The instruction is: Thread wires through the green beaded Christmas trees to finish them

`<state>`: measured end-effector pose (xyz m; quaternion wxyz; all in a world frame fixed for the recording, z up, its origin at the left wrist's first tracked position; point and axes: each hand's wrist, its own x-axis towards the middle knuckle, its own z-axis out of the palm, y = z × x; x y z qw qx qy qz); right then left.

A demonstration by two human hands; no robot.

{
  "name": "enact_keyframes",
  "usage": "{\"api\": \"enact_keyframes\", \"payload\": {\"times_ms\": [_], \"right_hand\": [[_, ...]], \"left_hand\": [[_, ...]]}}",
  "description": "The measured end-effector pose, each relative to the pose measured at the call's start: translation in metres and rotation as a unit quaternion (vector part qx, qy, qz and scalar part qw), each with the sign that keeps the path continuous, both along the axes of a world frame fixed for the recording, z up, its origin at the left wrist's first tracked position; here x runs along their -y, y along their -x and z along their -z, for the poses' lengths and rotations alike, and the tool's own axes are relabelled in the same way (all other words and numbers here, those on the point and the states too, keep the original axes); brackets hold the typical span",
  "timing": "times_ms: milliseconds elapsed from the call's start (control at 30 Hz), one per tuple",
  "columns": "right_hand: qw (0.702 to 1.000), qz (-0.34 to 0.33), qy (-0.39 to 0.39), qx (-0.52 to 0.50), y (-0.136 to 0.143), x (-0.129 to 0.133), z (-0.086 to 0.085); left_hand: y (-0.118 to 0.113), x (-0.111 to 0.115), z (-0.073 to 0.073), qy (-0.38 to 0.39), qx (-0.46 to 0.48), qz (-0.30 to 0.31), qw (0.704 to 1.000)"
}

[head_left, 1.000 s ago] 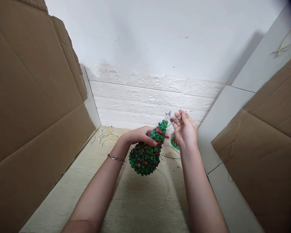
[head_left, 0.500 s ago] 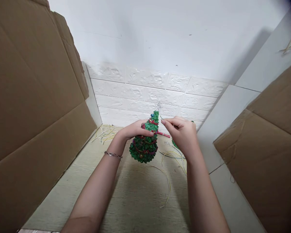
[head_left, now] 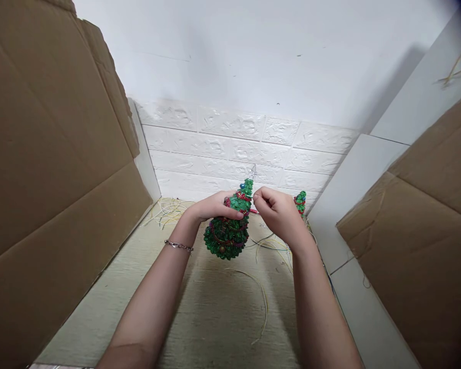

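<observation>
A small green beaded Christmas tree (head_left: 227, 237) with red garlands, a blue bauble near its top and a clear star-like tip (head_left: 253, 170) is held above the table, leaning slightly right. My left hand (head_left: 217, 206) is wrapped round its middle, thumb across the front. Close to the upper right side of the tree, my right hand (head_left: 275, 209) is closed with thumb and forefinger pinched together. Whatever lies in that pinch is too small to make out. Behind the right hand, a red stick (head_left: 254, 211) shows only in part.
A second green beaded tree (head_left: 300, 202) stands at the back right. Loose yellow and white wires lie at the back left (head_left: 169, 211), right (head_left: 278, 247) and front middle (head_left: 264, 302). Cardboard sheets flank the table at left (head_left: 61, 133) and right (head_left: 418, 220); a white brick-pattern wall (head_left: 230, 123) closes the back.
My right hand has moved slightly left and down, nearer the tree, uncovering more of the second tree and covering most of the red stick. The left hand keeps its hold.
</observation>
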<state>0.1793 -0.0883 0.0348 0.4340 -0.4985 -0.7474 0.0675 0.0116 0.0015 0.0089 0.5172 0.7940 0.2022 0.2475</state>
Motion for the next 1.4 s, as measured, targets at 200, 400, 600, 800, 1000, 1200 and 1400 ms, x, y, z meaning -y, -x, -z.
{"api": "enact_keyframes", "payload": {"times_ms": [200, 400, 600, 800, 1000, 1200, 1400], "right_hand": [[1.0, 0.006, 0.023, -0.011, 0.0, 0.0, 0.0], [0.998, 0.05, 0.008, -0.02, 0.0, -0.004, 0.003], [0.987, 0.131, -0.075, -0.055, 0.005, -0.01, 0.009], [0.985, 0.089, -0.104, -0.102, 0.008, -0.016, 0.014], [0.988, 0.006, -0.135, -0.077, 0.003, -0.02, 0.013], [0.975, 0.044, -0.16, -0.148, 0.002, -0.018, 0.016], [0.979, 0.076, -0.157, -0.108, -0.003, -0.017, 0.014]], "left_hand": [[-0.001, 0.0, -0.001, -0.002, -0.005, 0.007, 1.0], [-0.001, 0.001, 0.0, -0.01, -0.011, 0.003, 1.0], [-0.005, 0.005, -0.005, -0.048, -0.01, -0.041, 0.998], [-0.008, 0.009, -0.008, -0.1, -0.007, -0.123, 0.987], [-0.009, 0.009, -0.009, -0.113, 0.033, -0.161, 0.98], [-0.011, 0.011, -0.01, -0.201, 0.012, -0.208, 0.957], [-0.014, 0.01, -0.006, -0.243, -0.034, -0.223, 0.944]]}}
